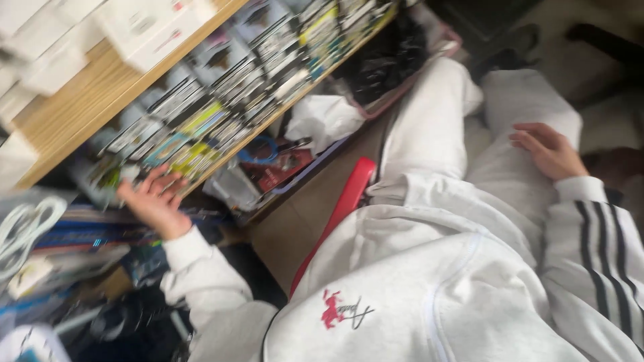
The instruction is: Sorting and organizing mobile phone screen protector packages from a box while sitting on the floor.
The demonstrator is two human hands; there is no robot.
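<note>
- The left hand (pixel 155 199) is seen at the left of the scene, fingers spread and open, nothing gripped; its fingertips are held against or just beside the near end of a row of small packaged items (pixel 221 110). Whether they truly touch cannot be told through the blur.
- The packaged items are stood upright in a long row under the wooden shelf edge (pixel 100 100), running from the near left to the far right.
- The right hand (pixel 547 149) is laid flat and open on the right thigh of the white trousers (pixel 530 107), holding nothing.
- White boxes (pixel 144 23) are stacked on the shelf at the far left.
- A tray holding a crumpled white bag (pixel 322 117) and a blue-handled tool (pixel 261 151) is found just below the row.
- A bin of black items (pixel 389 57) is placed farther right.
- A red strip (pixel 345 201), seemingly a seat edge, is seen beside the white hooded top (pixel 429 288).
- White cables (pixel 23 228) are coiled at the near left.
</note>
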